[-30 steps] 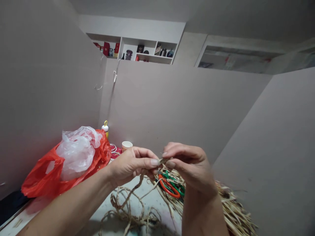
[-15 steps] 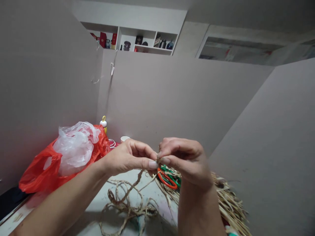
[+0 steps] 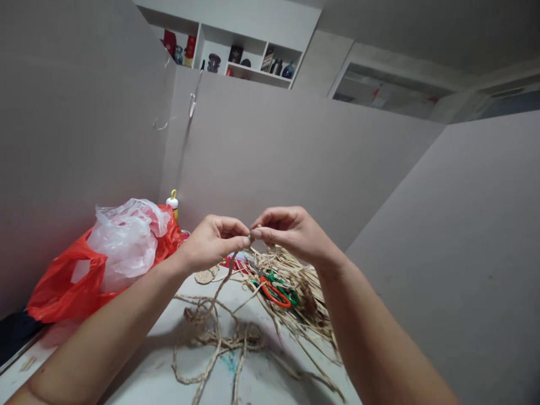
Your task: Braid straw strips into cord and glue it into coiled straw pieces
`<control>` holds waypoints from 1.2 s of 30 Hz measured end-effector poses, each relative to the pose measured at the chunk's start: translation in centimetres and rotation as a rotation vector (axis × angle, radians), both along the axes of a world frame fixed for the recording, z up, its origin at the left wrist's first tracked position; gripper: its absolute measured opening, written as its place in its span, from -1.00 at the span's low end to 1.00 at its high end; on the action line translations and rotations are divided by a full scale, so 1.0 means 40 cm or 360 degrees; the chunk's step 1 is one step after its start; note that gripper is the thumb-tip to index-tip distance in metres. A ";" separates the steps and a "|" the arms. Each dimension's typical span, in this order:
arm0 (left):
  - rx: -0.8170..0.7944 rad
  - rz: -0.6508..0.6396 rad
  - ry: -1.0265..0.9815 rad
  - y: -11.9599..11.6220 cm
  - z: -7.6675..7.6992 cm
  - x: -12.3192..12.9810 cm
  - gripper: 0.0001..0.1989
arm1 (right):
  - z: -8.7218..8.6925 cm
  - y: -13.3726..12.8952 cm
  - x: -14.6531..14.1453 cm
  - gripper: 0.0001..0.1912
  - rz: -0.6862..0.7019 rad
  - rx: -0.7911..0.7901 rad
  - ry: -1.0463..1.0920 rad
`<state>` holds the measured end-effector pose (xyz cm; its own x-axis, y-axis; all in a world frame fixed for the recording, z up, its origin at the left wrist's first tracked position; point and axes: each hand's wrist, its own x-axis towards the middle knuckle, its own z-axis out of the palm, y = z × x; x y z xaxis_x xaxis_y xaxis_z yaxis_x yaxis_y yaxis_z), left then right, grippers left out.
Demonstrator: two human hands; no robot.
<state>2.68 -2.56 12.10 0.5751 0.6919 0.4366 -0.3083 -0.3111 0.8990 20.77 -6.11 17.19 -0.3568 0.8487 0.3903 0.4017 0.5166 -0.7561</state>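
Note:
A twisted straw cord (image 3: 225,277) hangs from my left hand (image 3: 213,242), whose thumb and forefinger are closed on it. Fingertip to fingertip with it, my right hand (image 3: 291,233) pinches at the same end of the cord; the exact bit between its fingers is too small to make out clearly. Below, the rest of the cord lies in loose loops on the white table (image 3: 143,360). Beyond the loops are scissors with orange handles (image 3: 276,293) and scissors with green handles (image 3: 291,292), lying on loose dry straw (image 3: 312,304).
At the left, a red plastic bag (image 3: 63,287) carries a crumpled clear plastic bag (image 3: 122,242). A yellow and white bottle (image 3: 172,201) stands behind. A flat woven straw piece (image 3: 206,275) lies under my left hand. Grey partitions (image 3: 261,152) enclose the table.
Both hands have moved up and to the left, still pinching together. The cord below my left hand now hangs longer, and more of the straw and scissors shows.

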 end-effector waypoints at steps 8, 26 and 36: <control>-0.0300 -0.0309 0.0037 -0.047 -0.049 0.066 -0.84 | -0.096 -0.122 0.049 -0.75 -0.0316 0.0098 0.0175; -0.0735 -0.0157 0.0280 -0.165 -0.208 0.079 -0.77 | -0.268 -0.189 0.125 -0.62 -0.0218 -0.0572 0.0522; -0.0737 0.0042 0.0540 -0.141 -0.315 0.066 -0.77 | -0.168 -0.282 0.242 -0.62 -0.0891 -0.0051 0.0092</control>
